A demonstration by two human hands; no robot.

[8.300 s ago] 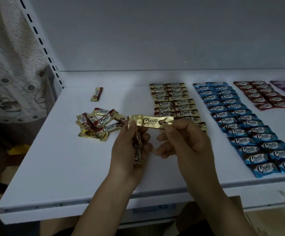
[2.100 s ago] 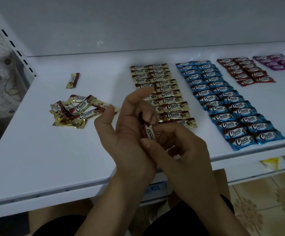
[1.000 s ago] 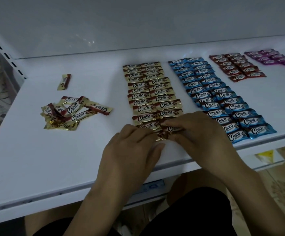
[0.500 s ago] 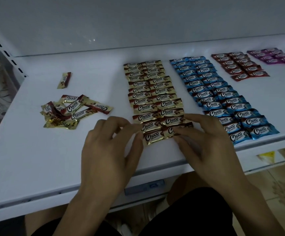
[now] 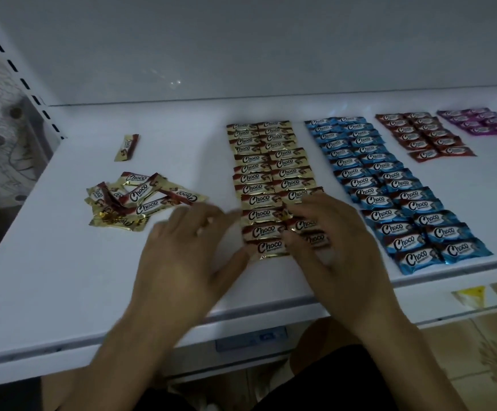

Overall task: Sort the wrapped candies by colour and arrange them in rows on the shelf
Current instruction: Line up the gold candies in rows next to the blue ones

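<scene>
Gold candies (image 5: 268,173) are lying in two columns at mid-shelf (image 5: 48,292); blue candies (image 5: 389,185), red candies (image 5: 422,137) and purple candies (image 5: 484,121) are lying in their own double rows to the right, while a loose pile (image 5: 134,200) and one lone candy (image 5: 127,147) are sitting well apart to the left. The left hand (image 5: 188,256), blurred, is hovering with fingers spread and holding nothing, between the pile and the near end of the gold columns. The right hand (image 5: 339,250) is resting spread fingertips on the near end of the right gold column, gripping nothing.
</scene>
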